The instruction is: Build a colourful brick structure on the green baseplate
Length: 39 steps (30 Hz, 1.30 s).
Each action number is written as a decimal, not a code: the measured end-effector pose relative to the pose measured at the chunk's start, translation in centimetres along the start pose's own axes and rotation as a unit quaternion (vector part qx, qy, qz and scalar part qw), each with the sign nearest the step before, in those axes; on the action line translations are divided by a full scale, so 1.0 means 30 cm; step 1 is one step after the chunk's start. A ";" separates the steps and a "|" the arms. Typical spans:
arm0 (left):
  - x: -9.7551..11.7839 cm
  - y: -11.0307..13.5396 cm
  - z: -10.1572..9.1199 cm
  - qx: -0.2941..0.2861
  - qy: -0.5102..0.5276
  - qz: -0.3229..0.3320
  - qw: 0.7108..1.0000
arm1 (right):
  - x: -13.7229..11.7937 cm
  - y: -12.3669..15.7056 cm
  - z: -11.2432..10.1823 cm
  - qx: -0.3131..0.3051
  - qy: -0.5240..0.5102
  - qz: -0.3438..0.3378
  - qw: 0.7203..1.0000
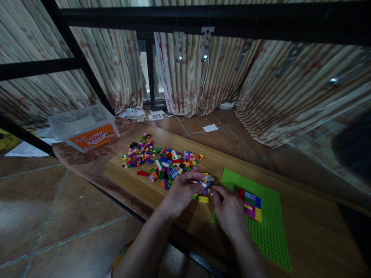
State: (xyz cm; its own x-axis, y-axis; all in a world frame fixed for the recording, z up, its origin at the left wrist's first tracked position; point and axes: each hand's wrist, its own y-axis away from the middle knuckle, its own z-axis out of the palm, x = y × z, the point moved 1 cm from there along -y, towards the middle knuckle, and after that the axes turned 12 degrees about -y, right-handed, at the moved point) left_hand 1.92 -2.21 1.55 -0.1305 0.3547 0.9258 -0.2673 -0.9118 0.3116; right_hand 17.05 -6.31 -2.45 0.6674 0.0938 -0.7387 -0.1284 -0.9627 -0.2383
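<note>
Small toy building bricks in white, grey and purple (206,186) show between my two hands; in the dim light I cannot separate held ones from those on the table. My left hand (182,191) is curled, its thumb and forefinger closed about a pale brick. Facing it, my right hand (229,210) has its fingers pinched together over the near left edge of a green baseplate (269,231); what they hold is hidden. On the baseplate lies a flat multicoloured block of bricks (249,204), to the right of my right hand. Yellow bricks (203,199) lie below my left fingertips.
A loose pile of mixed bricks (174,164) spreads over the wooden table (232,158), with smaller pieces (139,152) at its far left. A clear plastic box (84,123) with an orange label stands beyond the left end. Striped curtains (191,77) hang behind.
</note>
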 end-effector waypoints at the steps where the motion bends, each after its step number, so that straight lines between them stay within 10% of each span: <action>1: 0.000 0.000 -0.001 0.000 -0.003 0.003 1.000 | -0.004 0.000 -0.004 0.011 -0.018 0.002 1.000; 11: 0.000 0.007 0.002 -0.028 -0.009 0.030 0.999 | -0.061 0.015 0.022 0.031 -0.368 0.064 0.927; 39: 0.016 0.021 0.016 -0.027 -0.005 0.031 0.999 | -0.092 0.020 -0.001 0.052 -0.431 0.038 0.900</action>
State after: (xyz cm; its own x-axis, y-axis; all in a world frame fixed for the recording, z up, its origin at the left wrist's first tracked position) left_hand 2.14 -2.72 2.29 -0.1382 0.2958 0.9452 -0.3094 -0.9195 0.2425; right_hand 15.15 -7.17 -0.52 -0.1572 0.2341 -0.9594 -0.2471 -0.9499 -0.1913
